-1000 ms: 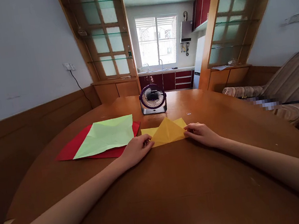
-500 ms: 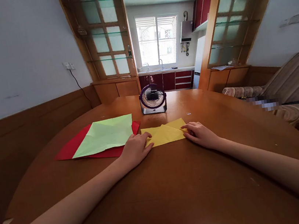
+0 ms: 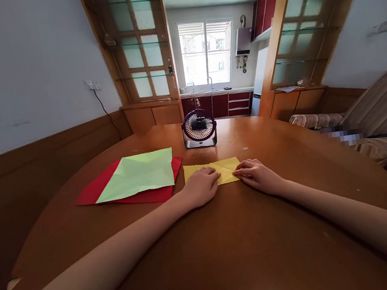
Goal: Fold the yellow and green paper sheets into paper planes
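Note:
A folded sheet of yellow paper point(image 3: 228, 164) lies flat on the table in the middle, with diagonal creases or flaps on its right part. My left hand point(image 3: 201, 188) rests over its left half, fingers bent together and pressing near the middle of the sheet; it hides part of the paper. At the right edge, my right hand point(image 3: 260, 177) has its thumb and fingers closed on the corner. Left of my hands, a light green sheet point(image 3: 140, 174) with creases sits on top of a red sheet point(image 3: 90, 190).
Beyond the yellow paper a small dark purple desk fan point(image 3: 198, 126) stands on the round wooden table point(image 3: 222, 246). A striped armchair point(image 3: 382, 104) is at the right. Glass-shelved cabinets point(image 3: 143, 41) flank an opening into a kitchen with a window point(image 3: 207, 52).
My left hand has slid right, from the paper's left edge to near its middle. The right hand has moved slightly left, and its fingers are now closed on the paper's right corner.

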{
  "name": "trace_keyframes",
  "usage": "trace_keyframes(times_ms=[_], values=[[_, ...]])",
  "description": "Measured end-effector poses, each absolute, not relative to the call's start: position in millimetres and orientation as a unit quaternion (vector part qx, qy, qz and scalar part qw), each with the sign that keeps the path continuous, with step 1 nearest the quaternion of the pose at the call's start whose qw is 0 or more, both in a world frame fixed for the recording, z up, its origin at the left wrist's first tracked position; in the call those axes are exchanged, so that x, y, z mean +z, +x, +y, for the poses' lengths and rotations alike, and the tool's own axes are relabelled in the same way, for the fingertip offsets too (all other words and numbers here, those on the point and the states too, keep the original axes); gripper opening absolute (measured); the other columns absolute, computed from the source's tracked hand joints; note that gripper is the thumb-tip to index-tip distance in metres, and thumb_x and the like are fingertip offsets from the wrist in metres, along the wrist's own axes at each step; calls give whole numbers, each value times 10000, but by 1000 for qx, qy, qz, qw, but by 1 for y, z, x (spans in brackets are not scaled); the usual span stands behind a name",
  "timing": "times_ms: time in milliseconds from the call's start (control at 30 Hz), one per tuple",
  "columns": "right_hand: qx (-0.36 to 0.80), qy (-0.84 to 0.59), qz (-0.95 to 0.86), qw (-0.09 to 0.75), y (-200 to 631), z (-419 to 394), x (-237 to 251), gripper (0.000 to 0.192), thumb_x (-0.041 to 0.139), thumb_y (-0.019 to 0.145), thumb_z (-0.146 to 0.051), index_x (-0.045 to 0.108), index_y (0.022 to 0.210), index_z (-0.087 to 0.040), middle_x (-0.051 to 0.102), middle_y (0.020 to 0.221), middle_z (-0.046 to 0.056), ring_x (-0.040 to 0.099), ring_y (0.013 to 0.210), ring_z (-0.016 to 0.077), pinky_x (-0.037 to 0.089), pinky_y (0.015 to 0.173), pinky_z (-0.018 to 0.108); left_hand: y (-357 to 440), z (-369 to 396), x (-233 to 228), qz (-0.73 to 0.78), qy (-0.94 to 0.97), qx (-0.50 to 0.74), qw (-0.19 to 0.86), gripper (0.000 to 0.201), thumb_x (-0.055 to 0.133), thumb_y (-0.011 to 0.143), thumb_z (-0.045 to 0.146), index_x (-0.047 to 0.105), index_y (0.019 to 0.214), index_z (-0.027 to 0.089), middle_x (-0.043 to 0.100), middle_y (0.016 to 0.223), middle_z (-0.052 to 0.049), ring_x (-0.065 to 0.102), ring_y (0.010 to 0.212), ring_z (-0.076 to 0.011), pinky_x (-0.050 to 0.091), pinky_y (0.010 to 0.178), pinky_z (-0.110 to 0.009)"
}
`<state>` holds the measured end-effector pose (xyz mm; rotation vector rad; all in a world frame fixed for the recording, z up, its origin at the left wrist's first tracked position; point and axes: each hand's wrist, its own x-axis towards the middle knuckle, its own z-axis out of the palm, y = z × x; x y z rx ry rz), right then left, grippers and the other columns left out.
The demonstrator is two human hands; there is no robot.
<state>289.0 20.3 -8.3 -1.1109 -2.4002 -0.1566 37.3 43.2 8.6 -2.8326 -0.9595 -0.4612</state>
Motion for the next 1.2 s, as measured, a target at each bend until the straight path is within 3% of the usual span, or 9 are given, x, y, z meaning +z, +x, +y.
trace_keyframes(times_ms=[133, 233, 367, 500, 733, 1033, 1200], values=[[-59, -409, -877, 245, 289, 20, -8, 263, 490, 954, -250, 708, 1100, -247, 667, 1031, 92, 603, 936, 222, 449, 862, 416, 53, 55, 7, -338, -926, -158, 49, 341, 391, 961, 256, 671, 1113, 135, 645, 1052, -134, 599, 997, -260, 479, 868, -392], [-62, -408, -877, 244, 289, 20, -8, 263, 491, 951, -244, 710, 1096, -241, 672, 1034, 92, 611, 931, 224, 461, 855, 419, 55, 63, -1, -333, -928, -160, 44, 384, 365, 976, 265, 598, 1237, 107, 607, 1214, -162, 550, 1146, -270, 425, 981, -411], [-69, -384, -885, 254, 287, 19, -6, 275, 476, 948, -221, 700, 1107, -228, 677, 1092, 110, 629, 983, 239, 476, 893, 453, 53, 70, -11, -331, -938, -97, 17, 507, 229, 1015, 291, 379, 1437, 53, 345, 1511, -192, 308, 1410, -268, 257, 1137, -410], [-49, -334, -904, 262, 283, 12, -2, 324, 458, 945, -210, 645, 1209, -238, 642, 1234, 124, 603, 1132, 259, 482, 959, 481, 52, 75, -14, -330, -942, -64, 1, 563, 157, 1019, 344, 275, 1486, 54, 220, 1560, -180, 193, 1458, -243, 180, 1170, -395], [29, -307, -927, 213, 277, 3, 2, 357, 427, 969, -236, 609, 1276, -234, 619, 1290, 100, 586, 1188, 224, 474, 1025, 424, 53, 78, -18, -337, -939, -64, 9, 570, 156, 1014, 350, 269, 1491, 60, 207, 1566, -161, 172, 1463, -237, 160, 1175, -387], [17, -316, -936, 154, 278, 4, 5, 401, 386, 992, -270, 523, 1368, -247, 579, 1296, 128, 563, 1174, 246, 457, 1011, 463, 40, 68, -12, -377, -924, -58, -18, 597, 162, 1016, 399, 231, 1508, 68, 191, 1569, -143, 167, 1465, -235, 144, 1184, -414], [25, -317, -933, 167, 278, 4, 4, 395, 383, 995, -286, 533, 1358, -247, 575, 1302, 123, 558, 1177, 241, 445, 1025, 453, 32, 63, -11, -381, -922, -69, -11, 562, 168, 1017, 366, 244, 1509, 105, 225, 1561, -135, 201, 1457, -225, 187, 1171, -433]])
